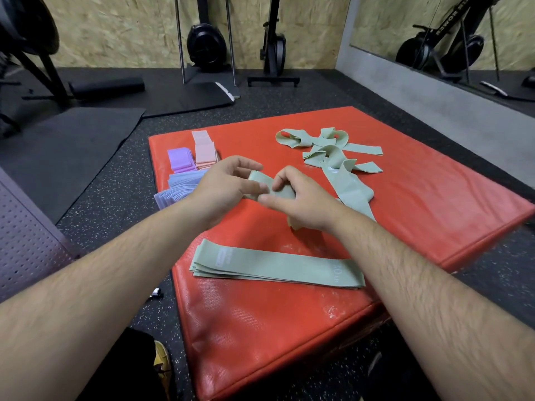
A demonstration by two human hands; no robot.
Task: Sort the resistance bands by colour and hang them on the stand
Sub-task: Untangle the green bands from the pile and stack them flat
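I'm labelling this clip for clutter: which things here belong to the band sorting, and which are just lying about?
Job: held green band, flat green stack, tangled green bands, pink stack, purple stack, blue stack, red pad.
Lying about: black floor mat, foam roller, upright rower, mirror.

Stretches left forearm [115,270] and right forearm [419,270] forward — pinches a green band [282,193] between curled left hand [228,183] and right hand [299,199], held close together.
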